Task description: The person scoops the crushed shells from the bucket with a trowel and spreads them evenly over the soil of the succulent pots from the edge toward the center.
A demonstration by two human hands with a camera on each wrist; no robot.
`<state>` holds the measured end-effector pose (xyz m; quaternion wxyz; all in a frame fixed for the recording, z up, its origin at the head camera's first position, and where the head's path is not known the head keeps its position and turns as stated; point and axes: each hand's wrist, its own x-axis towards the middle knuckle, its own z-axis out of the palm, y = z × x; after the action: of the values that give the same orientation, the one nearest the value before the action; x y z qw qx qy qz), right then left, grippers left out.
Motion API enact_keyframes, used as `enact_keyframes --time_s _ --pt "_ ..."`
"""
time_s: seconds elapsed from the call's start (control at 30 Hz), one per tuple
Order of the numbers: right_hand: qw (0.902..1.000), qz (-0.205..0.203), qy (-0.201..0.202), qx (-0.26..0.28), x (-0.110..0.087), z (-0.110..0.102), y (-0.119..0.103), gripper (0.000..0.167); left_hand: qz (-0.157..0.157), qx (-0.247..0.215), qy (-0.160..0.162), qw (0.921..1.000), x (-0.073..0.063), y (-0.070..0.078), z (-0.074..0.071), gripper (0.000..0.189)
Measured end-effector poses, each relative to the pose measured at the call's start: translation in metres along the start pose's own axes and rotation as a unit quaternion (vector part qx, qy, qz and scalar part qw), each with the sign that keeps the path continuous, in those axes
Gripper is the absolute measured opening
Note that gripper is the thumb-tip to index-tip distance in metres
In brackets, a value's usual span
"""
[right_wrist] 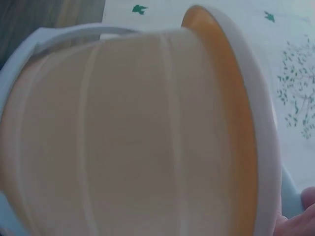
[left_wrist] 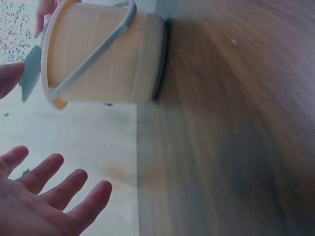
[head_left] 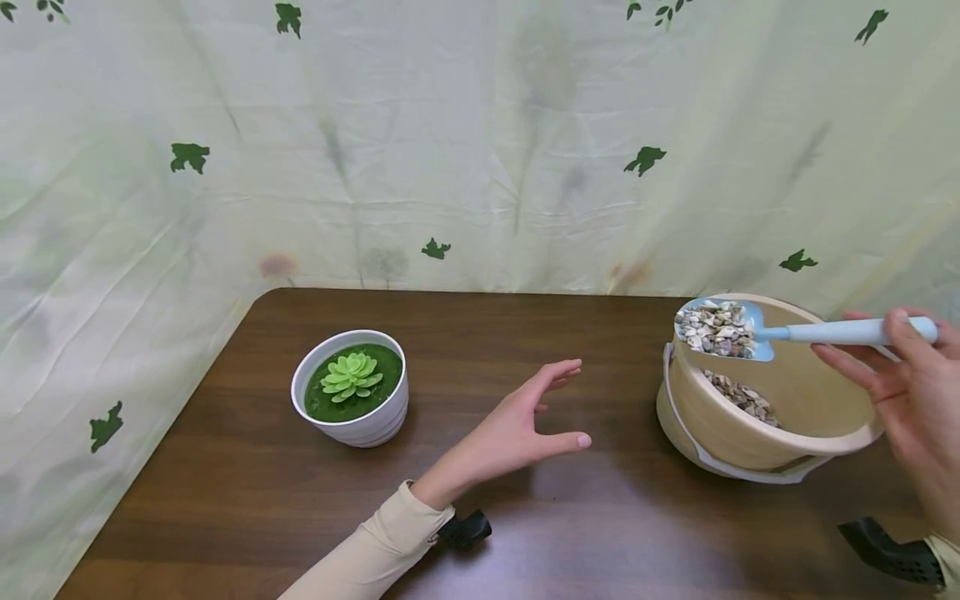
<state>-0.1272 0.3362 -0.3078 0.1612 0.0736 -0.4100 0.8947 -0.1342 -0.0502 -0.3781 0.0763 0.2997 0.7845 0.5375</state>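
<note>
In the head view my right hand (head_left: pixel 918 383) grips the pale blue handle of a small scoop (head_left: pixel 855 332). The scoop's blade is heaped with small pebbles (head_left: pixel 716 327) and is level with the far left rim of a beige bucket (head_left: pixel 750 454). More pebbles (head_left: pixel 742 398) lie at the bottom of the bucket. My left hand (head_left: pixel 510 425) hovers over the table with thumb and fingers spread, holding nothing, between the bucket and a white pot (head_left: pixel 375 423). A green succulent (head_left: pixel 352 377) sits on dark green filling in that pot. The right wrist view shows mostly the bucket's side (right_wrist: pixel 128 132).
The pot and bucket stand on a dark brown wooden table (head_left: pixel 225 467). A pale curtain (head_left: pixel 450 150) with green leaf prints hangs behind the table's back edge. The bucket's grey carrying handle (head_left: pixel 705 454) hangs down along its front.
</note>
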Motion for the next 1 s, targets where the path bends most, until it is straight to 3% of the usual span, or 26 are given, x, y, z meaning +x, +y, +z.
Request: enact_keyframes --time_s 0.37,0.57,1.0 --pt "0.9975 0.033 -0.013 0.061 -0.004 0.018 0.006 0.013 -0.042 0.035 0.025 0.9982 -0.043 -0.007 -0.029 0.078" --pt "0.9975 0.037 -0.013 0.060 -0.007 0.031 0.011 0.011 -0.066 0.053 0.048 0.9952 -0.071 -0.007 -0.044 0.077" --pt "0.9970 0.031 -0.057 0.043 -0.014 0.057 0.028 0.015 -0.069 0.068 0.118 0.9883 -0.132 -0.015 -0.067 0.078"
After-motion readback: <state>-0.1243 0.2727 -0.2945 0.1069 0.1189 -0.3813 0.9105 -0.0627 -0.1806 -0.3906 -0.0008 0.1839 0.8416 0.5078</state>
